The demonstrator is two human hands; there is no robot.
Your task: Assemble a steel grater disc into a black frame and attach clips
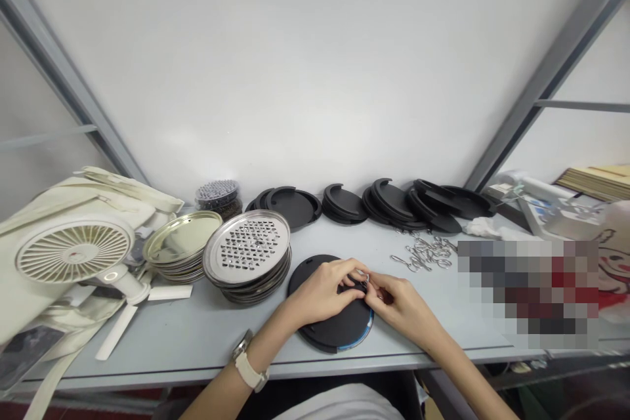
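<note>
My left hand [327,292] reaches over a black round plate [335,327], its fingers closed in a pinch near the plate's right edge. Meeting it there, my right hand [401,308] is also pinched shut. A small shiny metal piece [366,277] shows between the fingertips of both hands; its exact shape is mostly hidden. The plate lies on the table, with a blue strip along its lower right rim. Right of the hands is a loose pile of metal wire clips [427,253]. Close by on the left stands a stack of round metal grater discs [253,249].
Gold-coloured round lids [184,237] are stacked left of the graters. A white fan [76,252] stands at the far left. Several black round parts [344,202] line the wall. Clear spiked discs [216,191] sit at the back. A blurred patch [531,289] covers the right side.
</note>
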